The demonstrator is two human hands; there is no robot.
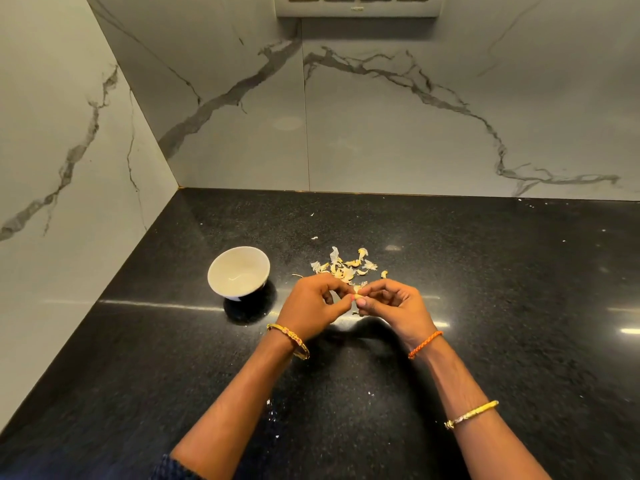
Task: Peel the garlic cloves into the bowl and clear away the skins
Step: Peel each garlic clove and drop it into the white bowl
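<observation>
Nearest, the left hand (313,303) and right hand (391,303) pinch a small garlic clove (356,298), likely light, firm, slippery once bared; best held at its ends.

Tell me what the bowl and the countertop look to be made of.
Bowl: probably glazed ceramic, white inside with a soft sheen and a dark outside near its base. Countertop: seemingly polished black granite or similar stone, finely speckled, mirroring light streaks.
</observation>
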